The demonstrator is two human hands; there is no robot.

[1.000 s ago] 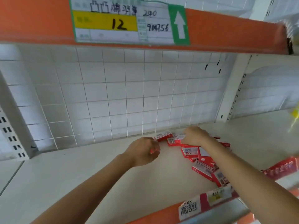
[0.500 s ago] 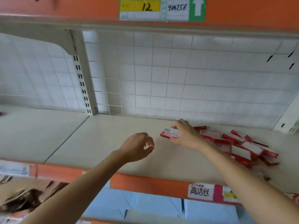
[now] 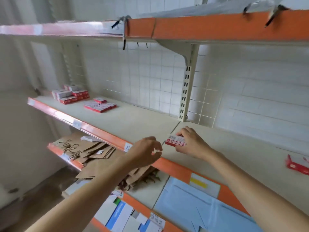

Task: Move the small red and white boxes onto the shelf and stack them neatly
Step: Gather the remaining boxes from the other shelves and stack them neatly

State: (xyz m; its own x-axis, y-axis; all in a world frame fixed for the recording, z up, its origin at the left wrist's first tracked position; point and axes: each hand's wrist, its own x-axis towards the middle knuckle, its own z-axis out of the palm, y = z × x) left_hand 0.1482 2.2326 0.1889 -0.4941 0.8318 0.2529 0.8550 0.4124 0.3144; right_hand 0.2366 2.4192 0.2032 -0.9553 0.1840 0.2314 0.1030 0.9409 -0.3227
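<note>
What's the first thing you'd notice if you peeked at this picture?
The right hand pinching a small red and white box just above the shelf, near its orange front edge. Far back on the left sit the stacked boxes, and brown paper bags lie jumbled on the shelf below.

Red-white box (image 3: 175, 141) held flat above shelf (image 3: 133, 119).

small red and white cardboard box (image 3: 175, 142) pinched in right-hand fingertips (image 3: 181, 133): barcode label, print blurred, unreadable
orange shelf-edge tags (image 3: 128, 147): unreadable
</note>
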